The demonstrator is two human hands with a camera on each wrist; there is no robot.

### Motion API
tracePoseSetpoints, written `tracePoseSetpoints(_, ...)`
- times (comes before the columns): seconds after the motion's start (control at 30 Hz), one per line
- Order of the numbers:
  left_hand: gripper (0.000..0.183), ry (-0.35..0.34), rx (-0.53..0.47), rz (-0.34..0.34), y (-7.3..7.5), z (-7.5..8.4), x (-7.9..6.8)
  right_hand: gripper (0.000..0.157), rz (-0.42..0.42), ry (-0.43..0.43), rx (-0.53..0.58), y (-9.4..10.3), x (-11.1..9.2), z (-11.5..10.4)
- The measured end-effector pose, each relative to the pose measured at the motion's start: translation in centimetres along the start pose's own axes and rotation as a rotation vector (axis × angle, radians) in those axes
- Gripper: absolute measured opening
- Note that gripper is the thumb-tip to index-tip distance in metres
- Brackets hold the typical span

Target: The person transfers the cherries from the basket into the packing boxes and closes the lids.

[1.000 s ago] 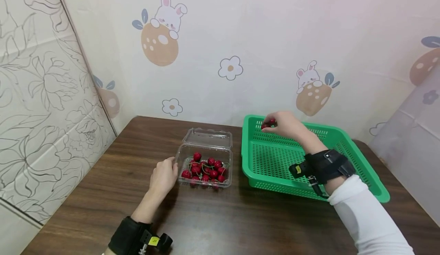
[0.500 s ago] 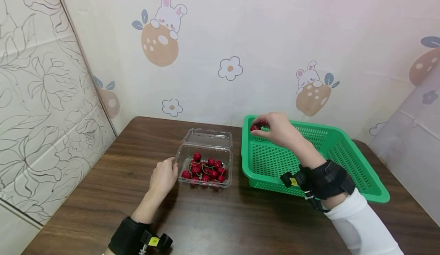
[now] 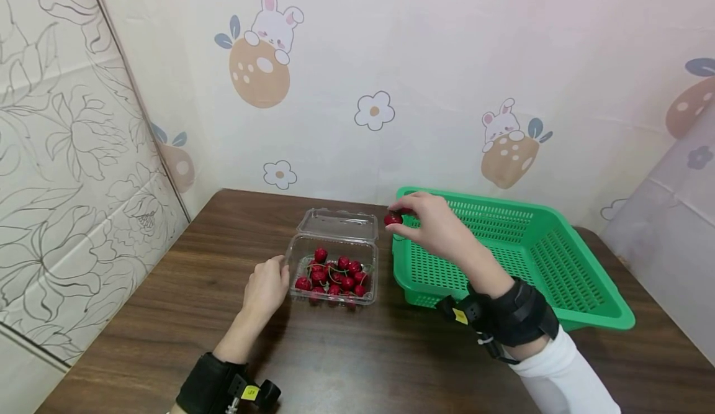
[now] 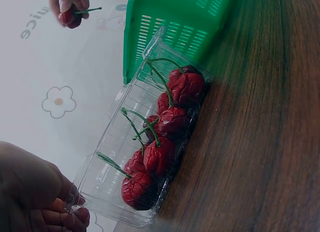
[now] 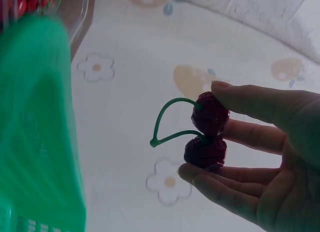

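My right hand (image 3: 432, 226) pinches a pair of dark red cherries (image 5: 210, 114) between thumb and fingertips, above the left rim of the green basket (image 3: 508, 262). A looped green stem joins the two in the right wrist view. At the left, my left hand (image 3: 265, 287) grips the side edge of a clear plastic clamshell box (image 3: 352, 249), thumb and fingers around its rim in the left wrist view. Several red cherries (image 3: 318, 276) with green stems lie inside the box. Its clear lid (image 3: 338, 225) is hinged back toward the wall.
Box and basket stand side by side on a dark wood table (image 3: 357, 352), with a narrow gap between them. Behind the table rises a wall covering (image 3: 424, 60) printed with rabbits and flowers. The basket's perforated floor shows bare.
My right hand has carried the cherry pair leftward and slightly down, from over the basket's interior to its left rim. The left hand and the box have stayed put.
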State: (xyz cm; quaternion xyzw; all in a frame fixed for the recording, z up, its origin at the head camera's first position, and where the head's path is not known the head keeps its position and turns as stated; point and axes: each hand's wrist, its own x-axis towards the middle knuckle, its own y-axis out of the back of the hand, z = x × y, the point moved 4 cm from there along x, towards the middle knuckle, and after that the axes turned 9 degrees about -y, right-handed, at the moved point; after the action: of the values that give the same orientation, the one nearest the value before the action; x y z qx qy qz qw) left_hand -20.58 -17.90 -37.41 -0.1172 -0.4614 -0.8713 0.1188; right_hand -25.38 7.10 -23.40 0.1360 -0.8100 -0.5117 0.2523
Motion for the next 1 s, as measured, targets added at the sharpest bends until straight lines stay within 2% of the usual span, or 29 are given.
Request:
tracePoseSetpoints(0.33, 0.029, -0.001, -0.011, -0.005, 0.1, 0.2, 0.0, 0.031, 0.024, 0.029, -0.001, -1.8, -1.0, -3.2)
tracePoseSetpoints(0.53, 0.029, -0.002, -0.004, -0.004, 0.1, 0.2, 0.0, 0.029, -0.003, 0.044, 0.001, -3.3, -1.2, -4.5)
tracePoseSetpoints(0.83, 0.029, 0.002, -0.006, -0.008, 0.0, 0.1, -0.1, 0.029, -0.047, 0.044, 0.004, -6.1, -1.3, -5.4)
tracePoseSetpoints(1.0, 0.030, 0.007, -0.008, -0.013, 0.0, 0.1, 0.0, 0.030, -0.089, 0.012, 0.033, -7.7, -1.1, -5.3)
